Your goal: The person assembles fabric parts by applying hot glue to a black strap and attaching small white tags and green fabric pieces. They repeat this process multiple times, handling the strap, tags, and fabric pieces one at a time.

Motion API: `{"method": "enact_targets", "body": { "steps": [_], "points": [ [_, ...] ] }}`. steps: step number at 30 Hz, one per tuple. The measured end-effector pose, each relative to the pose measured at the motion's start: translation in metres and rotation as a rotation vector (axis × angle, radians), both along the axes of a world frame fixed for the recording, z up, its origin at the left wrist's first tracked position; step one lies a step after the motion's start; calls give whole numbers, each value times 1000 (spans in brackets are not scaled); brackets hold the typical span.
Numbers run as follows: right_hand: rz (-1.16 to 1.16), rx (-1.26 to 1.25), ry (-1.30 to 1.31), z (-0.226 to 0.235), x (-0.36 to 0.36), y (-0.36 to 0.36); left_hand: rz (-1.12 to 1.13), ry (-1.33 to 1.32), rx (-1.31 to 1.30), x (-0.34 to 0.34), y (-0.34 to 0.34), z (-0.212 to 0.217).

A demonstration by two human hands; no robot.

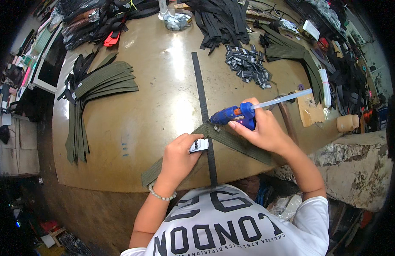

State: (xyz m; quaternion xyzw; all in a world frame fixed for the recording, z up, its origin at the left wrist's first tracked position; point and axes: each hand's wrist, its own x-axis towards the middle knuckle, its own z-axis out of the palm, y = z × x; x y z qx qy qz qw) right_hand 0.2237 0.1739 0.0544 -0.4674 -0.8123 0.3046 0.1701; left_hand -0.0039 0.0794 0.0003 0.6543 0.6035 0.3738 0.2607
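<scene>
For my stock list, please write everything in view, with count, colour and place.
Glue gun: 1, blue, in right hand
Glue stick: 1, whitish, in gun's rear
Labels: several, white, in left hand
Black strip: 1, black, table's middle
Olive band: pieces unclear, olive, crossing strip
Olive bundles: 2, olive, left and far right
Tags: many, black and grey, right of strip's far end
Black straps: many, black, far side
Bowl: 1, clear, far side
Pad: 1, tan, right side
Roll: 1, tan, right edge
Table: 1, brown, beneath
Other clutter: unclear, mixed, around rim
Bracelet: 1, pale, by left hand
Shirt: 1, white, near edge
Hands: 2, bare, over table
</scene>
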Motion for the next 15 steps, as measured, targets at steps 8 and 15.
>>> {"method": "enact_targets", "body": {
  "steps": [8, 15],
  "points": [
    [46, -4, 9, -1, 8, -12, 15, 11, 24, 1, 1, -1],
    [115, -55, 33, 10, 9, -30, 60, -67, 1, 4, 1, 0]
  ]
}}
